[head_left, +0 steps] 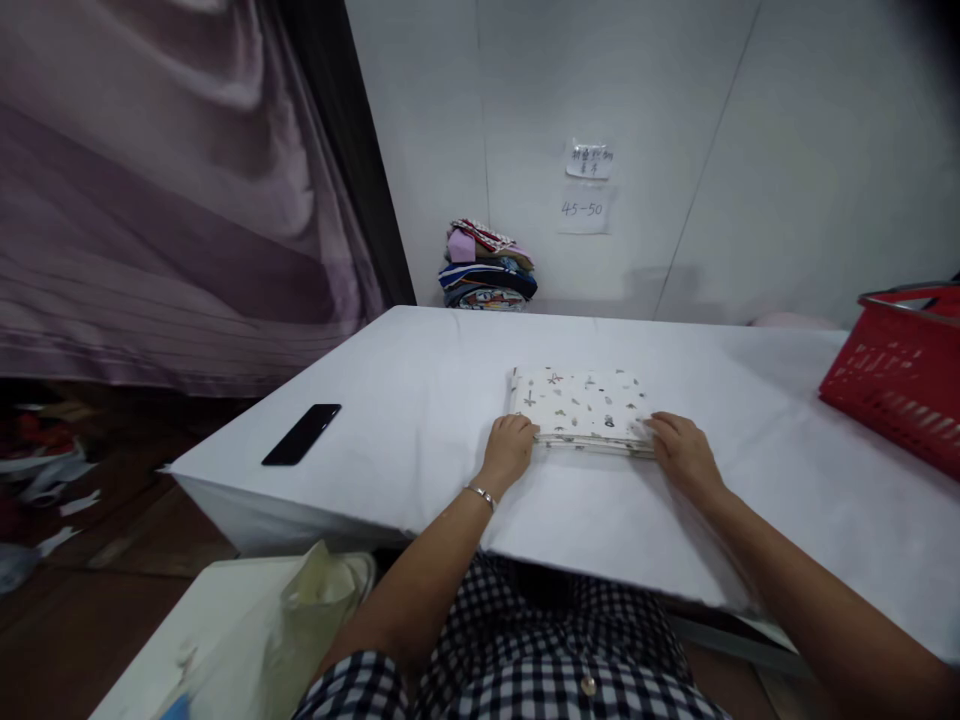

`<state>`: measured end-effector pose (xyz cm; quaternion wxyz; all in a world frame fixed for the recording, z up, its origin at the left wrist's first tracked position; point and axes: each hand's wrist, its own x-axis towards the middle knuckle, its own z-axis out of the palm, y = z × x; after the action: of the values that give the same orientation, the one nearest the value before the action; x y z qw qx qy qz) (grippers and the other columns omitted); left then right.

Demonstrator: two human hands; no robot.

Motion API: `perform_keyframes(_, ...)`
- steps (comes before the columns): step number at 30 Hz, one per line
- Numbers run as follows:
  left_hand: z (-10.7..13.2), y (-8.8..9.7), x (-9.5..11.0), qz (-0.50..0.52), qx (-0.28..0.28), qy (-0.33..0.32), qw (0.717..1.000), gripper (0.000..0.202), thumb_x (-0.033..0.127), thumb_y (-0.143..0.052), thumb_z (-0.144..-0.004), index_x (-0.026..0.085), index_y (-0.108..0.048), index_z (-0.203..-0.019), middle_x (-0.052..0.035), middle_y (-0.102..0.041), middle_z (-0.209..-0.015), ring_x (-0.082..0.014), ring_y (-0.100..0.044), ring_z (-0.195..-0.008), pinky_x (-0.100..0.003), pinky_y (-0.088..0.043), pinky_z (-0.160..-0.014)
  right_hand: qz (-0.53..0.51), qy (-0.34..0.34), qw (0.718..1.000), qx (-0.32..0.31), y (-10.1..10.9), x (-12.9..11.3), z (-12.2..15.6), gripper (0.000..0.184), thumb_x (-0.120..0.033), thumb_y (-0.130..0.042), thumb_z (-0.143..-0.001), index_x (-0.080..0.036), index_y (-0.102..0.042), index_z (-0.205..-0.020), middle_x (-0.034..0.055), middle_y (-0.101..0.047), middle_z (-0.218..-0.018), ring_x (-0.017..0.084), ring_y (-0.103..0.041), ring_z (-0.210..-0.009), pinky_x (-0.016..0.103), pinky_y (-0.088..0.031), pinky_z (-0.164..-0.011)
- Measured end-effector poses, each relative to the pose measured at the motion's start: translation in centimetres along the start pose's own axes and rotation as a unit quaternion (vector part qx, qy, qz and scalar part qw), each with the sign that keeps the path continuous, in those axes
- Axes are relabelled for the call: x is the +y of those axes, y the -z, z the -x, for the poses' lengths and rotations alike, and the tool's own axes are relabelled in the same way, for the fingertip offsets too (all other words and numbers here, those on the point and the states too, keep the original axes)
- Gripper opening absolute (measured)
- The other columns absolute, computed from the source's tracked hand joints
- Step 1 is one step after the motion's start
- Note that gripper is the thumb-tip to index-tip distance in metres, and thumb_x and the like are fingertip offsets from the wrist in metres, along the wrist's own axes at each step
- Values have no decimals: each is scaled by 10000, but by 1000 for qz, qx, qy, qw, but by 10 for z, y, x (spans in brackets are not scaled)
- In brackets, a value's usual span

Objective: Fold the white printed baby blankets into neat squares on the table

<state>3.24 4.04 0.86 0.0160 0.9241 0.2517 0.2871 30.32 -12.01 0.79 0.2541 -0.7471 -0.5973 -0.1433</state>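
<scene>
A folded white cloth point(581, 400) with small printed plant and animal-like motifs lies flat on the white-covered table point(420, 400), its layered fold edge facing me. At its near left corner, my left hand point(511, 447) has its fingers closed on the edge; a bracelet circles that wrist. My right hand point(684, 452) grips the near right corner between thumb and fingers. The undersides of both corners are hidden by my fingers.
A black phone point(302, 434) lies on the table's left side. To the right stands a red plastic basket point(900, 375). Folded fabrics point(487, 268) are stacked behind the far edge, against the wall. A white surface with a plastic bag point(300, 620) is at lower left.
</scene>
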Motion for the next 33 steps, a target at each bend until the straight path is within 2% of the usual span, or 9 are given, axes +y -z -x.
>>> perform_keyframes(3, 0, -2, -1, 12, 3, 12, 1000, 252, 50, -478, -791, 203, -610, -941, -46, -599, -911, -197, -512, -915, -359, -389, -805, -9, 118, 993, -12, -2, -12, 0, 270, -221, -402, -868, -193, -602, -1048, 100, -616, -1097, 242, -526, -1039, 407, -380, -885)
perform_keyframes(6, -1, -1, 0, 15, 3, 6, 1000, 298, 52, -472, -798, 210, -587, -1024, -52, -597, -979, -200, -502, -956, -363, -382, -830, -20, 153, 987, -32, -8, -19, -3, 276, -255, -405, -889, -202, -586, -1091, 93, -633, -1073, 228, -547, -1007, 402, -387, -872)
perform_keyframes(11, -8, -4, 6, 3, -17, -38, 999, 346, 79, -442, -836, 229, -532, -1135, -57, -589, -1043, -202, -495, -1002, -371, -360, -873, -10, 168, 985, -38, -17, -20, -10, 292, -266, -379, -907, -212, -586, -1104, 92, -640, -1053, 226, -558, -974, 396, -400, -842)
perform_keyframes(18, -23, -13, 8, -28, -56, -77, 995, 335, 65, -406, -858, 225, -526, -1127, -58, -596, -971, -194, -515, -939, -362, -348, -833, 26, 193, 979, -65, -21, -24, -14, 312, -191, -385, -881, -210, -575, -1127, 103, -631, -1058, 232, -553, -929, 368, -417, -772)
perform_keyframes(22, -29, -15, 10, -46, -69, -110, 990, 267, 75, -395, -868, 210, -565, -1024, -56, -594, -917, -194, -514, -900, -354, -346, -821, 39, 206, 976, -63, -23, -26, -16, 364, -123, -383, -851, -191, -545, -1170, 108, -624, -1081, 233, -545, -943, 362, -416, -776)
perform_keyframes(26, -27, -19, 12, -39, -65, -84, 994, 218, 104, -401, -877, 204, -584, -940, -56, -584, -857, -192, -509, -847, -356, -358, -788, 47, 192, 979, -55, -26, -25, -17, 399, -81, -366, -829, -178, -536, -1176, 111, -634, -1057, 236, -556, -923, 364, -425, -763)
perform_keyframes(33, -19, -17, 14, -14, -75, -62, 995, 228, 128, -405, -884, 223, -583, -990, -47, -587, -907, -188, -503, -887, -349, -371, -784, 16, 193, 980, -52, -22, -20, -11, 380, -107, -385, -836, -219, -549, -1160, 88, -641, -1072, 230, -573, -962, 369, -436, -797)
